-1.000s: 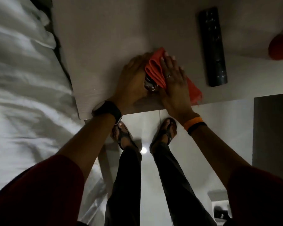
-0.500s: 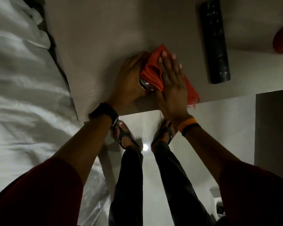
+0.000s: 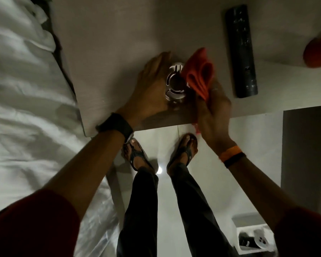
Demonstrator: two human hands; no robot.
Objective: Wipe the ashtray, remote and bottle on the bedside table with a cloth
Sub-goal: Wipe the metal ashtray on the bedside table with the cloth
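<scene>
Your left hand (image 3: 152, 84) lies flat and open against the side of the ashtray (image 3: 175, 82), bracing it rather than gripping, near the front edge of the bedside table (image 3: 109, 43). Your right hand (image 3: 212, 110) is closed around the orange cloth (image 3: 200, 75), which sticks up in a bunched fold and touches the ashtray's right rim. The shiny top of the ashtray is uncovered, so you look to be in the middle of wiping it, and I'd call this the first of three items, not yet finished. The remote (image 3: 241, 51) lies just beside the cloth on the right, nothing touching it. At the far right edge there's a red rounded thing (image 3: 318, 52), probably the bottle, though it's mostly cut off. Both look to be left to do.
</scene>
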